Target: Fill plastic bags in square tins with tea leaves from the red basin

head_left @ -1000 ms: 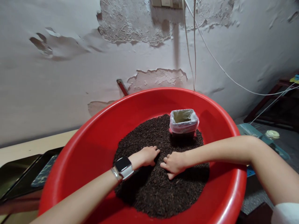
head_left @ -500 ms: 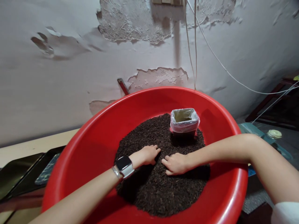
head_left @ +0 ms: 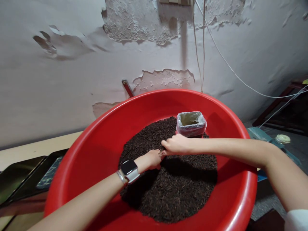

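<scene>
Dark brown loose shreds that look like tea leaves (head_left: pixel 178 199) cover the bottom of a large red plastic tub (head_left: pixel 79 166). My left hand (head_left: pixel 153 159) rests low at the middle of the leaves, its fingers curled and partly hidden, with a few bits on them. A watch (head_left: pixel 128 166) and a bracelet are on that wrist. My right hand (head_left: pixel 176 144) is just above and beside it, fingers bent closed and close to the left fingertips; what it holds is hidden. Behind the right hand stands a small rectangular container (head_left: pixel 191 128) lined with a clear plastic bag.
Behind the tub is a wall (head_left: pixel 60 86) with peeling plaster and hanging white cables (head_left: pixel 203 48). Dark trays (head_left: pixel 24 183) lie at the left on a pale surface. To the right are a teal plastic box (head_left: pixel 260 133) and a pale round lid (head_left: pixel 282 138).
My right hand has lifted from the leaves and moved up and left to my left hand. My left hand has barely moved. The lined container stays in place.
</scene>
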Demonstrator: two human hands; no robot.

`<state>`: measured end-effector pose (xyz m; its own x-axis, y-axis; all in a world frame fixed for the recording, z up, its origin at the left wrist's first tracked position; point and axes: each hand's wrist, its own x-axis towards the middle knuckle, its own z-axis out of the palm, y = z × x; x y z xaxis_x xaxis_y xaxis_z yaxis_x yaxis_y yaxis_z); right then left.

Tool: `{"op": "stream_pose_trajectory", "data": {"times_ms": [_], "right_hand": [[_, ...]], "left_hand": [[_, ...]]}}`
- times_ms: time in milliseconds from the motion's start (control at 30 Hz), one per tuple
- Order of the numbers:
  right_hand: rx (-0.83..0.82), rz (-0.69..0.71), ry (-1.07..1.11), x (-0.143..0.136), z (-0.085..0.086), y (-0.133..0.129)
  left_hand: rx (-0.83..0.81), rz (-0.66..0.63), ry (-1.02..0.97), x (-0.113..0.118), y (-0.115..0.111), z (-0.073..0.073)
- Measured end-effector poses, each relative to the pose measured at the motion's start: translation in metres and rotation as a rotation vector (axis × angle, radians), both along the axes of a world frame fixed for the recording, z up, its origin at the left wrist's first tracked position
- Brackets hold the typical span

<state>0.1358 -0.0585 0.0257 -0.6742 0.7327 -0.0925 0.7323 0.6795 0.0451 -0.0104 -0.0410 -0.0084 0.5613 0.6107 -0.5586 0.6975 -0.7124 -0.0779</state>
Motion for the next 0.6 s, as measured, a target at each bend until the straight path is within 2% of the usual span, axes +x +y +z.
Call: {"op": "stream_pose_trajectory", "data": {"times_ms": [167,267,433,600], "right_hand": [[0.209,-0.265,0.032,0.028,0.051,0.025],[0.240,-0.393,0.008,0.053,0.069,0.038],[0.092,-0.471,-0.130,0.074,0.073,0.045],[0.036,-0.386,-0.141,0.064,0.071,0.035]], "left_hand": [[0.003,-0.048,0.110,0.003,-0.003,0.005],[0.006,-0.052,0.114,0.004,-0.003,0.005],[0.005,-0.027,0.098,0.003,-0.003,0.004],[0.007,-0.043,0.095,0.003,-0.004,0.005]]}}
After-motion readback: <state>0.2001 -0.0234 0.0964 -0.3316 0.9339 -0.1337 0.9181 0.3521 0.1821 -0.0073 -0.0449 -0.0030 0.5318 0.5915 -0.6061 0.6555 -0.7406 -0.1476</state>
